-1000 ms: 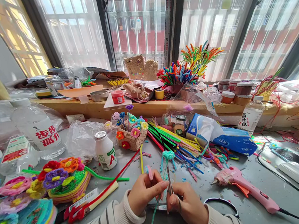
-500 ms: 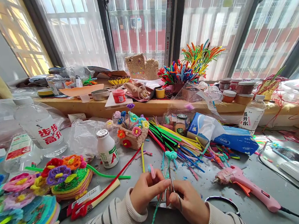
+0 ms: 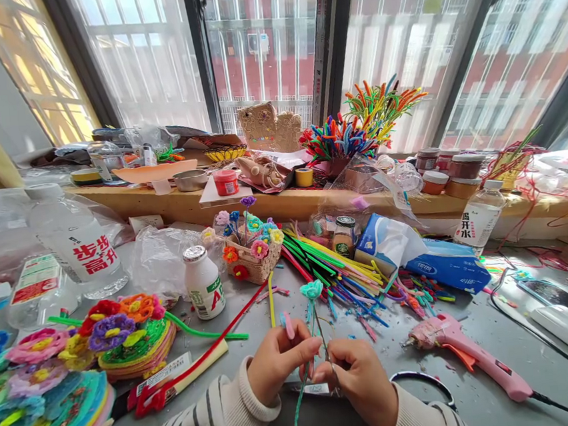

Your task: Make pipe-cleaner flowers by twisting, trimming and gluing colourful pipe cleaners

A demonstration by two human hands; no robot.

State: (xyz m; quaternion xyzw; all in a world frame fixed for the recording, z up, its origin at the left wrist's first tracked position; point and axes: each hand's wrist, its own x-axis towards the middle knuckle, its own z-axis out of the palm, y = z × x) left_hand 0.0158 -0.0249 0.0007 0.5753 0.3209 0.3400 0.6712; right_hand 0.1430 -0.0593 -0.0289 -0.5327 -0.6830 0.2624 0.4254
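A turquoise pipe-cleaner flower (image 3: 311,289) stands upright above my two hands, its thin stems running down between them. My left hand (image 3: 281,364) is closed, thumb and finger pinching a green pipe-cleaner stem (image 3: 298,399) whose loose end hangs below. A small pink piece (image 3: 289,325) sticks up at its fingers. Close beside it, my right hand (image 3: 363,379) is closed in a pinch on a thin, dark, wire-like strand below the flower. Exactly what its fingertips cover is hidden.
A pink glue gun (image 3: 471,356) and black ring-shaped item (image 3: 423,380) lie right. Ahead are loose pipe cleaners (image 3: 339,261), a flower basket (image 3: 253,263) and a white bottle (image 3: 204,284). Left are flower-topped coiled discs (image 3: 136,348) and a large water bottle (image 3: 75,240).
The turquoise flower has shifted slightly left and tilted a little. The strands below it now spread apart more. My right hand has turned slightly; the left has barely moved.
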